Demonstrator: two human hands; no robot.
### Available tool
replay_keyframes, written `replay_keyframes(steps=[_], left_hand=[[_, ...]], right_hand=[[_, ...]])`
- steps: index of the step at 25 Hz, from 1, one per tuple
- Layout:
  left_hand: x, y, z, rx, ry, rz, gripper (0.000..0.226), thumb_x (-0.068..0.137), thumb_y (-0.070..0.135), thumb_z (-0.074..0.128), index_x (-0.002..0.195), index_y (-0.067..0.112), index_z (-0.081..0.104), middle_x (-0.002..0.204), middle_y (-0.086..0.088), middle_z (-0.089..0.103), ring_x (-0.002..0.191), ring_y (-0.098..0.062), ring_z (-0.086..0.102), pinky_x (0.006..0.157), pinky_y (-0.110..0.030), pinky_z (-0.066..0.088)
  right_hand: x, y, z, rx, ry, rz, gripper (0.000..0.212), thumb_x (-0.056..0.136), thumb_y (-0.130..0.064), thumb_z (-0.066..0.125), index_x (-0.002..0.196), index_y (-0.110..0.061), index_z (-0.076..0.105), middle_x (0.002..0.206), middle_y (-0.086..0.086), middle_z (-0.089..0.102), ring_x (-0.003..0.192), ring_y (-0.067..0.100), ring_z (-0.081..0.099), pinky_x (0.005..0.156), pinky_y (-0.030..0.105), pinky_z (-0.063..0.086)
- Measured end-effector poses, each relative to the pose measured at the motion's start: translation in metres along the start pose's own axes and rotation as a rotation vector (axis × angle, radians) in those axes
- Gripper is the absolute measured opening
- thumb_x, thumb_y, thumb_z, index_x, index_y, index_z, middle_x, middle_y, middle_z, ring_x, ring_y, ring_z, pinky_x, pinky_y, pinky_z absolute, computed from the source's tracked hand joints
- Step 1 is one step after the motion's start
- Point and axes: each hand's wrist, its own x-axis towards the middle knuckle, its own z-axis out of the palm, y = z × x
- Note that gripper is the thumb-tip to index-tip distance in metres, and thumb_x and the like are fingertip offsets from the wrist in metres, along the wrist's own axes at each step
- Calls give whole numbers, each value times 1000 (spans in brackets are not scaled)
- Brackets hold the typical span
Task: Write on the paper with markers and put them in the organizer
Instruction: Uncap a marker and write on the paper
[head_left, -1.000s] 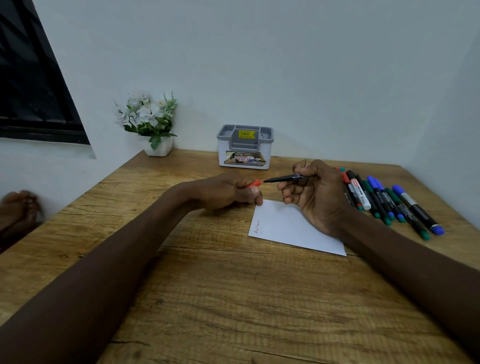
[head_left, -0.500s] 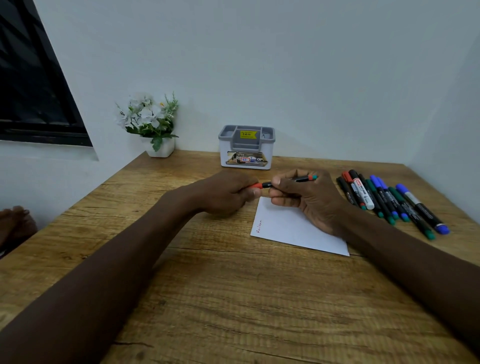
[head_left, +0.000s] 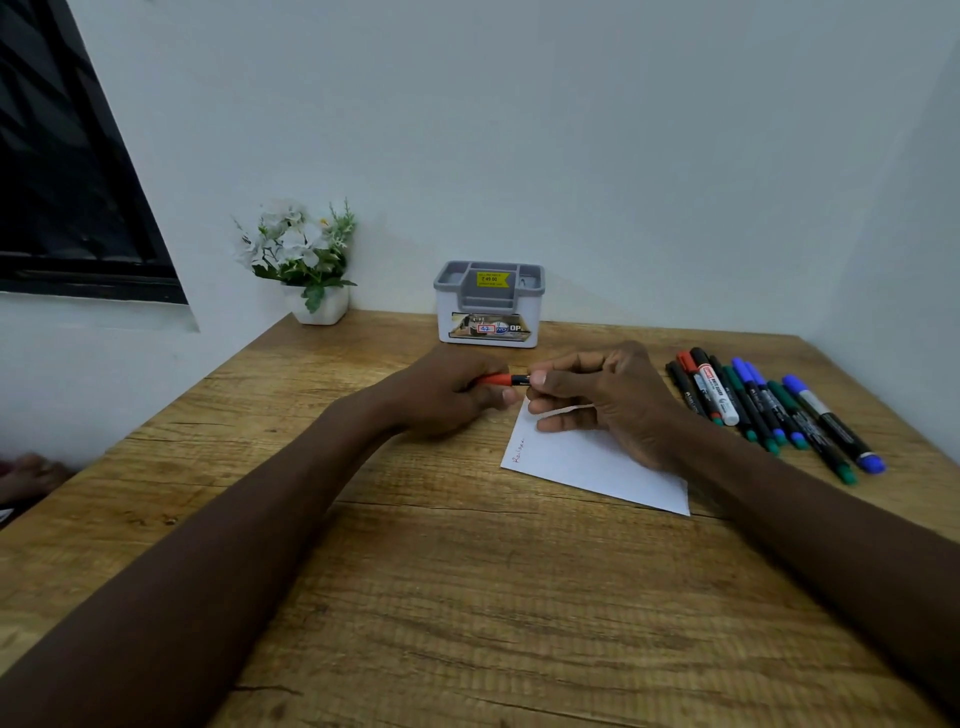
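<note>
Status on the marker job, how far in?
Done: a short line of red writing on the paper. In hand: left hand and right hand hold the red marker, cap meeting barrel. Left: no marker shows in the organizer; the row of markers lies beside the paper.

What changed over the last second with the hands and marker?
The right hand pushed the marker leftward into the red cap held by the left hand; they were apart a second ago and now join. Both hands keep their grip. The paper, organizer and the row of markers stayed put.
</note>
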Motion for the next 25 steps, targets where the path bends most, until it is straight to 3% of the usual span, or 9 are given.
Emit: replay_keyframes(steps=[3, 5, 7, 9, 11, 13, 16, 20, 25], left_hand=[[-1, -9, 1, 9, 43, -13, 21, 98, 35, 61, 92, 16, 66, 72, 12, 55, 66, 0, 49, 58, -20, 30], [-1, -11, 0, 29, 88, 12, 20, 94, 38, 67, 90, 18, 69, 70, 11, 58, 65, 0, 50, 58, -22, 33], [-1, -10, -2, 23, 178, 41, 20, 86, 37, 77, 90, 19, 71, 70, 9, 63, 64, -1, 54, 60, -24, 38], [-2, -5, -5, -30, 320, -12, 32, 75, 36, 87, 98, 21, 70, 72, 11, 65, 63, 1, 57, 62, -19, 40], [-3, 0, -4, -177, 446, -159, 49, 68, 39, 91, 107, 28, 64, 69, 10, 66, 61, 3, 60, 59, -12, 42], [-1, 4, 3, -362, 484, -292, 48, 71, 39, 90, 110, 29, 63, 72, 4, 73, 65, 0, 67, 64, -17, 53], [3, 11, 15, -369, 379, -247, 37, 77, 30, 85, 109, 26, 68, 88, 9, 75, 82, -4, 71, 78, -27, 61], [9, 21, 23, -240, 132, -66, 37, 80, 40, 82, 115, 32, 75, 119, 16, 72, 107, -1, 63, 86, -17, 50], [9, 5, 20, -191, 74, 31, 32, 87, 37, 75, 119, 33, 75, 131, 14, 67, 120, 2, 60, 104, -26, 49]], right_hand=[[1, -2, -3, -135, -38, 27, 24, 91, -19, 76, 107, -1, 79, 99, 13, 80, 92, 30, 78, 73, 38, 65], [3, -5, -2, -292, -35, -42, 21, 90, -22, 78, 103, -6, 81, 85, 5, 80, 77, 19, 76, 67, 30, 62], [7, -6, 0, -514, -82, -167, 17, 90, -23, 79, 102, -11, 82, 67, -3, 74, 54, 8, 59, 54, 22, 49], [12, -7, 2, -682, -153, -238, 14, 95, -23, 74, 103, -15, 83, 64, -3, 72, 51, 9, 49, 52, 23, 38], [16, -6, 0, -705, -148, -209, 19, 102, -22, 64, 97, -16, 81, 60, -11, 68, 53, 7, 48, 55, 25, 37], [18, -6, -5, -552, -66, -121, 19, 103, -21, 62, 98, -13, 78, 65, -12, 71, 58, 5, 57, 62, 23, 44], [27, -6, -18, -326, 117, -127, 14, 97, -16, 70, 108, -8, 74, 91, 6, 80, 84, 14, 76, 79, 33, 58], [49, -9, -26, -308, 285, -199, 27, 94, -13, 74, 119, -5, 65, 90, 15, 79, 80, 26, 79, 83, 44, 64], [79, -8, -24, -373, 371, -263, 45, 92, -13, 76, 132, -12, 56, 101, 12, 77, 86, 24, 78, 80, 48, 65]])
